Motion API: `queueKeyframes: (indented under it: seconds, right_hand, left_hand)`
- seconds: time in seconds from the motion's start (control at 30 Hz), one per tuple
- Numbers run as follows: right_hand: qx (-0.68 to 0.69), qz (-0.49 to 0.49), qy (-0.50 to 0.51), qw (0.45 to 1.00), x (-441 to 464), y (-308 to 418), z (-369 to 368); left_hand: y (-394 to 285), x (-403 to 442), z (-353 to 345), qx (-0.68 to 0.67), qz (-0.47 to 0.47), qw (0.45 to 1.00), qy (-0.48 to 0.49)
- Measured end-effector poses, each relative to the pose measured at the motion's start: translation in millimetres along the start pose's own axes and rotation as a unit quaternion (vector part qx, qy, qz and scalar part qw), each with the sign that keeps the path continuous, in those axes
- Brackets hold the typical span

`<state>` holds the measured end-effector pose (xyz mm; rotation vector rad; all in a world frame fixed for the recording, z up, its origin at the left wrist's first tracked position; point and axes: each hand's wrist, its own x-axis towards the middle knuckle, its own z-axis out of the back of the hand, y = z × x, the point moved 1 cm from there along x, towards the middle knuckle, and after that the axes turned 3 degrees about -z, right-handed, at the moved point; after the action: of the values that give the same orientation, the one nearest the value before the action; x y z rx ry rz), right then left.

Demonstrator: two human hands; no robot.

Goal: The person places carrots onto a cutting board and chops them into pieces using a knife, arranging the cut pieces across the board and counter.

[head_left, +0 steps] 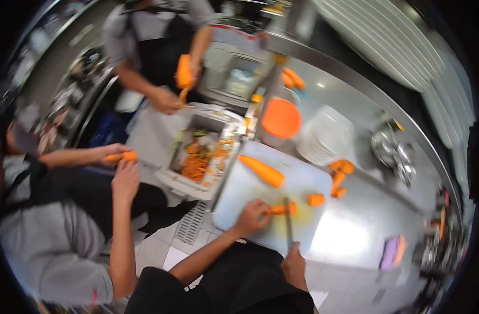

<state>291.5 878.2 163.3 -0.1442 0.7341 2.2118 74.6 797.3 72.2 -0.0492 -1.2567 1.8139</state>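
My left hand [252, 216] is closed on the near end of a short peeled carrot [284, 209], which lies on a white cutting board [231, 201]. In my right hand [294, 266] is a knife [289, 225]; its blade crosses the carrot near the end away from my left fingers. Whether the blade has gone through cannot be made out. A larger peeled carrot [261, 171] rests toward the back left of the board. One cut carrot piece [316, 199] sits to the right of the blade.
More carrot pieces [340, 177] lie by the board's right edge. Behind stand an orange container [281, 118] and stacked white dishes [323, 138]. A bin [168, 177] of peelings adjoins the left side. Two co-workers hold carrots there. A purple-and-orange sponge [391, 253] lies right.
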Motion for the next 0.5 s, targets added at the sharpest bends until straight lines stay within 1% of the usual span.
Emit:
queueKeyframes:
  seconds: [0.07, 0.13, 0.17, 0.2, 0.23, 0.3, 0.37, 0.43, 0.5]
  right_hand:
    - [0.011, -0.020, 0.025, 0.999, -2.3, 17.4, 17.5]
    - [-0.010, -0.006, 0.027, 1.000, -2.3, 16.1, 18.5]
    - [-0.011, -0.027, 0.019, 0.999, -3.9, 15.3, 19.4]
    - [-0.023, -0.014, 0.018, 0.999, -3.1, 16.9, 19.3]
    - [-0.035, 0.006, 0.019, 0.999, -2.1, 18.6, 18.3]
    - [-0.041, 0.004, 0.012, 0.999, -2.9, 19.4, 15.4]
    - [-0.048, 0.003, 0.013, 0.999, -5.0, 19.2, 12.0]
    - [-0.051, 0.002, 0.019, 0.999, -5.8, 17.9, 9.9]
    - [-0.052, 0.001, 0.018, 0.998, -6.9, 20.6, 12.7]
  left_hand:
    - [-5.5, 9.1, 9.0, 0.002, -0.001, 0.999, -0.049]
    - [-10.4, 25.1, 22.1, -0.026, 0.041, 0.997, -0.066]
    - [-18.2, 36.2, 27.5, -0.040, 0.047, 0.995, -0.082]
    - [-25.6, 48.2, 32.3, -0.049, 0.054, 0.992, -0.102]
    - [-32.1, 60.2, 32.5, -0.055, 0.051, 0.992, -0.097]
    - [-45.5, 84.4, 31.7, -0.069, 0.000, 0.992, -0.105]
    - [-65.1, 116.0, 29.2, -0.080, -0.074, 0.991, -0.079]
    - [-85.4, 144.5, 21.9, -0.115, -0.115, 0.987, -0.012]
    - [-113.3, 165.8, 22.6, -0.093, -0.154, 0.983, 0.038]
